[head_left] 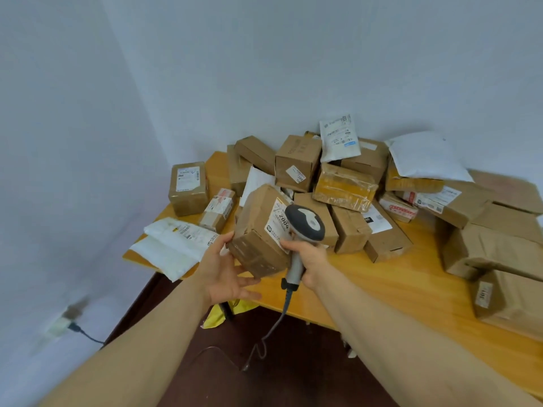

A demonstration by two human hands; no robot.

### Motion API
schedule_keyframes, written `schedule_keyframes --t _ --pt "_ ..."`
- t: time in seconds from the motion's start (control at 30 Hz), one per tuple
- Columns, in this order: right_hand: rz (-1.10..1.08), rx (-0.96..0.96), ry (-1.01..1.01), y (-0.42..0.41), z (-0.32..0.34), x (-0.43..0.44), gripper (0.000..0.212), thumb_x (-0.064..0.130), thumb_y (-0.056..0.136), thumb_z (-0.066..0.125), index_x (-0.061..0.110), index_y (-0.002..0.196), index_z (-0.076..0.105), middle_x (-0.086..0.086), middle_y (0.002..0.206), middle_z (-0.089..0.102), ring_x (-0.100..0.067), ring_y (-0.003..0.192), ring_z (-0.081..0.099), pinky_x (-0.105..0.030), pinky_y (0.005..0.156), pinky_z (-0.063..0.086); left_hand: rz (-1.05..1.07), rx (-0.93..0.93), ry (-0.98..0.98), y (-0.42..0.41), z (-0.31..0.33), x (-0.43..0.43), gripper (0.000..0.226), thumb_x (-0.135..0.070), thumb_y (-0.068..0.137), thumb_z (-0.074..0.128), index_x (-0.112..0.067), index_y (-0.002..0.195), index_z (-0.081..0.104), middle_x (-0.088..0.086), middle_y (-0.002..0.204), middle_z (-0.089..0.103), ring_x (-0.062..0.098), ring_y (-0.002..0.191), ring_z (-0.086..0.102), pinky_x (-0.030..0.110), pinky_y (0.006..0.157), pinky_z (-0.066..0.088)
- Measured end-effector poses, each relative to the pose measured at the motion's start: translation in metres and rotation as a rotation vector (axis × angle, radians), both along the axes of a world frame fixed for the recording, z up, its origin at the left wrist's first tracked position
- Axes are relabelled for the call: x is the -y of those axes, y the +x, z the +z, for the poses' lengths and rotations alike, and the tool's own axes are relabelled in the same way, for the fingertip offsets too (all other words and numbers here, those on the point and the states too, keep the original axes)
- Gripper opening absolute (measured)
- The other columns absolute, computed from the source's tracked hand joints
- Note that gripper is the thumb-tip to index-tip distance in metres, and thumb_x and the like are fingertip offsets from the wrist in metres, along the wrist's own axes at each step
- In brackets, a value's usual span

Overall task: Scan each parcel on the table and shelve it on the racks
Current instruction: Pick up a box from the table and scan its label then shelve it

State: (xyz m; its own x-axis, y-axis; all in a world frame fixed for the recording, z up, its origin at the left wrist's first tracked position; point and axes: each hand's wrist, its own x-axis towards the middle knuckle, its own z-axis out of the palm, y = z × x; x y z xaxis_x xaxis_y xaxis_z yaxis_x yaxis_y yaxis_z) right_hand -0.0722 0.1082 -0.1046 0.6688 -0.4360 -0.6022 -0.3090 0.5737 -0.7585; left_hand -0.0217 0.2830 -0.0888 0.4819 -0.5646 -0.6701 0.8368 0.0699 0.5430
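- The small brown cardboard parcel [258, 230] is held up above the near edge of the yellow wooden table [396, 277], tilted, one taped end towards the camera; its flaps are shut, so the contents are hidden.
- A white shipping label [277, 223] on its upper face reads "2004" in bold black print; the smaller print is too blurred to read.
- The left hand [226, 271] cradles the parcel from below and from the left — palm up, fingers spread and nearly straight under the lower end, thumb against the left corner.
- The right hand [308, 259] has its fingers curled tight round the handle of a grey-and-white handheld barcode scanner [305, 221]; the scanner's head sits just over the label, partly covering it.
- A grey cable [282, 315] hangs from the handle down to the dark floor.
- Behind, a heap of closed brown cardboard boxes [296, 163] crowds the table against the wall, one of them wrapped in glossy yellowish tape [343, 186].
- White plastic mailer bags [173, 245] lie at the table's left corner — another labelled white bag [339, 138] sits on top of the heap.
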Motion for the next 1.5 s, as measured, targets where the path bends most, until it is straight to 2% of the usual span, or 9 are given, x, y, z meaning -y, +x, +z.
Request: schedule_keyframes --t 0.17,0.23,0.33,0.47,0.63,0.9,1.17,1.33,1.5 --pt "-0.044 0.063 -0.109 -0.001 0.004 -0.005 0.038 -0.006 0.067 0.082 0.007 0.098 0.063 -0.013 0.111 0.067 -0.033 0.104 0.062 -0.052 0.092 0.052 0.196 0.082 0.018 0.001 0.020 -0.006 0.023 -0.034 0.093 0.055 -0.018 0.109 0.062 0.011 0.116 0.056 0.027 0.102 0.057 0.046 0.098 0.043" --pt "-0.062 0.093 -0.107 -0.002 0.006 -0.011 0.033 -0.008 0.068 0.080 0.010 0.090 0.063 -0.011 0.107 0.068 -0.031 0.101 0.062 -0.049 0.091 0.053 0.118 0.176 0.046 -0.004 0.027 -0.003 0.033 -0.043 0.085 0.064 -0.025 0.113 0.059 0.006 0.117 0.056 0.025 0.108 0.056 0.045 0.099 0.043" --pt "-0.017 0.122 -0.131 -0.003 0.007 -0.019 0.029 -0.008 0.071 0.079 0.011 0.085 0.062 -0.012 0.099 0.068 -0.030 0.093 0.063 -0.042 0.080 0.054 0.091 0.452 0.285 -0.012 0.019 0.007 0.072 -0.024 0.072 0.081 -0.026 0.132 0.041 -0.001 0.122 0.056 0.018 0.106 0.056 0.037 0.084 0.048" --pt "0.010 0.139 -0.115 -0.008 0.012 -0.003 0.029 0.000 0.078 0.076 0.008 0.102 0.062 -0.010 0.097 0.069 -0.021 0.076 0.066 -0.033 0.066 0.049 0.242 0.412 0.228 0.001 0.033 -0.011 0.061 -0.005 0.080 0.067 -0.029 0.131 0.044 0.008 0.121 0.058 0.024 0.103 0.058 0.038 0.076 0.052" --pt "-0.010 0.171 0.054 -0.015 0.023 0.021 0.032 0.020 0.076 0.079 0.009 0.102 0.065 -0.013 0.092 0.069 -0.026 0.080 0.067 -0.034 0.065 0.051 0.041 0.393 0.218 0.022 0.052 -0.054 0.075 -0.021 0.054 0.066 -0.025 0.127 0.053 0.010 0.117 0.064 0.027 0.102 0.059 0.045 0.081 0.052" --pt "0.112 0.197 0.228 -0.025 0.025 0.008 0.076 0.049 0.051 0.080 0.012 0.115 0.062 -0.012 0.100 0.068 -0.031 0.089 0.065 -0.039 0.064 0.057 -0.046 0.438 0.209 0.025 0.068 -0.061 0.051 -0.023 0.056 0.056 -0.022 0.107 0.061 0.005 0.100 0.069 0.025 0.093 0.060 0.042 0.081 0.048" --pt "0.168 0.252 0.200 -0.027 0.033 0.008 0.060 0.033 0.060 0.080 0.013 0.113 0.062 -0.012 0.101 0.070 -0.032 0.088 0.067 -0.042 0.062 0.059 -0.072 0.487 0.231 0.031 0.071 -0.068 0.060 -0.017 0.054 0.061 -0.020 0.114 0.056 0.007 0.104 0.069 0.025 0.097 0.063 0.042 0.080 0.051" --pt "0.201 0.231 0.157 -0.022 0.045 0.016 0.048 0.023 0.059 0.079 0.010 0.101 0.062 -0.010 0.084 0.069 -0.024 0.078 0.064 -0.038 0.074 0.055 -0.421 0.484 0.432 0.034 0.085 -0.083 0.086 -0.036 0.039 0.088 -0.018 0.119 0.062 0.007 0.117 0.069 0.024 0.110 0.062 0.049 0.101 0.045" --pt "0.338 0.222 0.109 -0.016 0.060 0.009 0.024 0.024 0.073 0.073 0.014 0.094 0.064 -0.004 0.073 0.069 -0.018 0.066 0.062 -0.029 0.057 0.052 -0.679 0.503 0.520 0.027 0.103 -0.060 0.083 -0.039 0.049 0.086 -0.018 0.124 0.059 0.004 0.115 0.071 0.021 0.109 0.066 0.043 0.095 0.051"
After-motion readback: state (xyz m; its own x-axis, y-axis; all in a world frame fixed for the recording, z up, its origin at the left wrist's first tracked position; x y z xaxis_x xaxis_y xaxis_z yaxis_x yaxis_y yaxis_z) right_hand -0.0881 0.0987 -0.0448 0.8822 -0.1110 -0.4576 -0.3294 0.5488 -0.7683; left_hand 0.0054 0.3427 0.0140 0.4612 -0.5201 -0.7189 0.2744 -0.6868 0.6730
